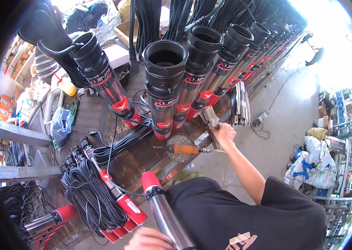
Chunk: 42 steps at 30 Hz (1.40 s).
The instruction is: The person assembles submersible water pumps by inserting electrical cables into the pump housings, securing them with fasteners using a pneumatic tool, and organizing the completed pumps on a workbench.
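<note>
While the blurred left hand (147, 239) lies against a polished steel cylinder with a red end and black collar (169, 218), I cannot tell whether its fingers grip; the cylinder slants up and away from that hand alongside a black shirt (247, 208), a thin dark cable (132, 192) running off its collar. Left of and beyond this hand, long red-ended cylinders (131, 209) lie beside a thick coil of black cable (94, 193). Farther out, the right hand (224, 134) is clamped round a grey metal tool (209, 116); to its left, an orange power tool (184, 149) lies across a round dish of small grey pieces (179, 141). Beyond that hand stands a row of upright steel cylinders with black threaded tops (217, 77). Those look largely assembled; the slanting one seems partway, though what it lacks is hidden, its near end being cut off.
</note>
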### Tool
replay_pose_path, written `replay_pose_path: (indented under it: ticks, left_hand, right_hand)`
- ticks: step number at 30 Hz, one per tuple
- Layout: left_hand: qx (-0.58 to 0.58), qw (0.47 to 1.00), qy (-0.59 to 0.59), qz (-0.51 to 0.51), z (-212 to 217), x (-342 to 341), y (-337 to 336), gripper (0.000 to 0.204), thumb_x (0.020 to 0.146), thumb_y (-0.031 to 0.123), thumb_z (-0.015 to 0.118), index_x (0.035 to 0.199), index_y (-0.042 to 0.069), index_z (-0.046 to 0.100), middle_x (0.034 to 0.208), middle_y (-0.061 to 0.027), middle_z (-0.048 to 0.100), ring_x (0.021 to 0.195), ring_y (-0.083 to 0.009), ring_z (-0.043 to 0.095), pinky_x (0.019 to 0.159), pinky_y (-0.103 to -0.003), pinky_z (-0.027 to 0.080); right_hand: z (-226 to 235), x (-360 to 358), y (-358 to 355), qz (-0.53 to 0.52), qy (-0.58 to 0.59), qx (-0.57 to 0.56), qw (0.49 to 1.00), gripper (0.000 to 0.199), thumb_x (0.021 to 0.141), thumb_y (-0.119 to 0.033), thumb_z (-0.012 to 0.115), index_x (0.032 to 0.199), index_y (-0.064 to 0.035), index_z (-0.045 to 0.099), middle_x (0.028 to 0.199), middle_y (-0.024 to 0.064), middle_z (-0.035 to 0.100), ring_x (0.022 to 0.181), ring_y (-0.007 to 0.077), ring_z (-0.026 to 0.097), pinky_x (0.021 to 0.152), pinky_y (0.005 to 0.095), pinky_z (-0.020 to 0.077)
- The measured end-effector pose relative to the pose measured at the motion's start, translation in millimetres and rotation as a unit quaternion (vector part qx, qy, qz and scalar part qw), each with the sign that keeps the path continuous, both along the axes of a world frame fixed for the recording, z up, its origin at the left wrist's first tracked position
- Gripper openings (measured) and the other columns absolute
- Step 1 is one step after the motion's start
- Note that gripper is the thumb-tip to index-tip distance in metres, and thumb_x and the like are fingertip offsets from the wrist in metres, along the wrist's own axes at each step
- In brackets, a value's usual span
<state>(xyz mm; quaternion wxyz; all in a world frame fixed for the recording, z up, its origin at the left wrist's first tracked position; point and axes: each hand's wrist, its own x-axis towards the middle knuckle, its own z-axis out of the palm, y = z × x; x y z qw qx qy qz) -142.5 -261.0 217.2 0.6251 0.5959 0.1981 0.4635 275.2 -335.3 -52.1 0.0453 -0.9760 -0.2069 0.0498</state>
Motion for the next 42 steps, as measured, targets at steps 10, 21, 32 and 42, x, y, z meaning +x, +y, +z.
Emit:
replay_pose_path:
  ticks: [10,21,32,42]
  left_hand:
    - [0.163,0.819,0.547,0.06,-172,-14,70,0.062,0.079,0.012,0.074,0.139,0.009,0.057,0.129,-0.0182,0.06,0.117,-0.0385,0.057,0.103,-0.046,0.044]
    - [0.348,0.755,0.554,-0.052,-199,-58,85,0.049,0.08,0.001,0.066,0.128,0.014,0.067,0.104,-0.0081,0.07,0.094,-0.0283,0.068,0.081,-0.039,0.054]
    - [0.14,0.872,0.444,-0.15,-146,-43,60,0.056,0.069,-0.007,0.057,0.124,0.0,0.063,0.136,-0.0166,0.061,0.126,-0.0369,0.057,0.108,-0.043,0.044]
    - [0.22,0.813,0.538,-0.026,-139,-33,9,0.061,0.078,0.005,0.071,0.136,-0.002,0.053,0.137,-0.0197,0.057,0.135,-0.037,0.049,0.117,-0.053,0.03]
  right_hand:
    - [124,-173,37,0.203,0.316,0.506,0.777,0.041,0.08,-0.009,0.084,0.118,-0.0016,0.07,0.102,0.0064,0.07,0.091,0.0131,0.068,0.078,0.0257,0.0562]
    - [58,-196,77,0.501,0.314,0.344,0.729,0.06,0.091,-0.034,0.073,0.141,-0.0063,0.055,0.127,0.0201,0.061,0.114,0.0343,0.062,0.1,0.0432,0.0486]
    - [71,-176,57,0.584,0.5,0.189,0.611,0.046,0.096,-0.027,0.066,0.14,-0.0172,0.061,0.093,0.013,0.053,0.09,0.0293,0.054,0.085,0.0405,0.0454]
    - [85,-200,32,0.635,0.335,0.228,0.658,0.052,0.091,-0.023,0.069,0.14,-0.0105,0.055,0.123,0.0191,0.058,0.11,0.0371,0.056,0.097,0.0475,0.0462]
